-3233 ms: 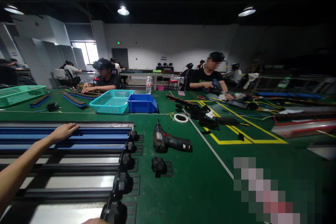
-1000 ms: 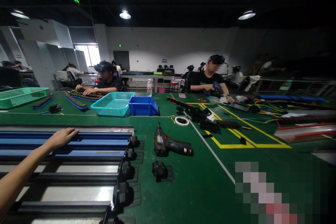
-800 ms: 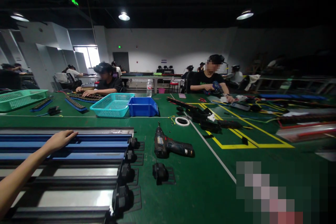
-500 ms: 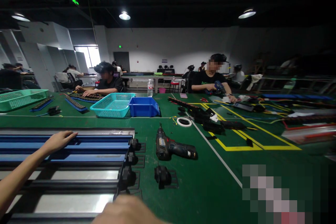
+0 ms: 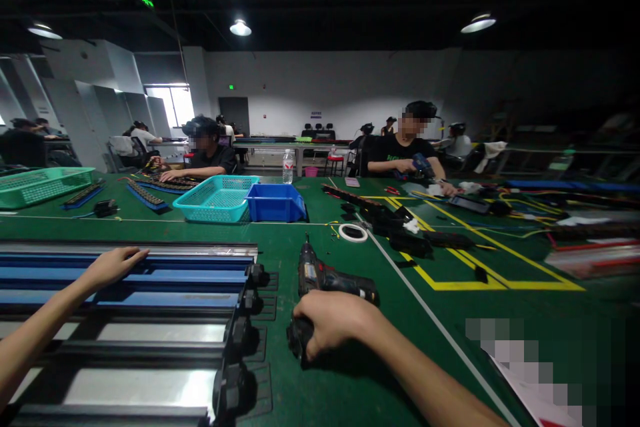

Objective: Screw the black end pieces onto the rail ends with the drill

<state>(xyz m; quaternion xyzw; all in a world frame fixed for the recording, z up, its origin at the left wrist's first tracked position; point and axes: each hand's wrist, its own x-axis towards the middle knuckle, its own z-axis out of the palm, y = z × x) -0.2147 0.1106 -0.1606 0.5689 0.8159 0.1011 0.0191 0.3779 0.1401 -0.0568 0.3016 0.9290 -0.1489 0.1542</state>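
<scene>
My left hand (image 5: pixel 113 265) lies on the long metal rails, its fingers stretched out over a blue rail (image 5: pixel 195 276). My right hand (image 5: pixel 333 320) is closed around a black plastic end cap (image 5: pixel 299 337) on the green table, partly hidden by my fingers. Just behind that hand lies a cordless drill (image 5: pixel 313 270), on its side with the bit pointing away from me. Similar black end caps (image 5: pixel 234 387) are fitted in a row at the right ends of the rails.
A turquoise basket (image 5: pixel 213 200) and a blue bin (image 5: pixel 277 203) stand beyond the rails. A white tape roll (image 5: pixel 353 233) lies near yellow floor-style tape lines (image 5: pixel 465 285). Black parts and wires cover the far right. Two co-workers (image 5: pixel 405 147) sit across the table.
My right hand has moved from the near edge, by the rail ends, rightward and away to the loose end cap and closed on it. My left hand stays on the rails.
</scene>
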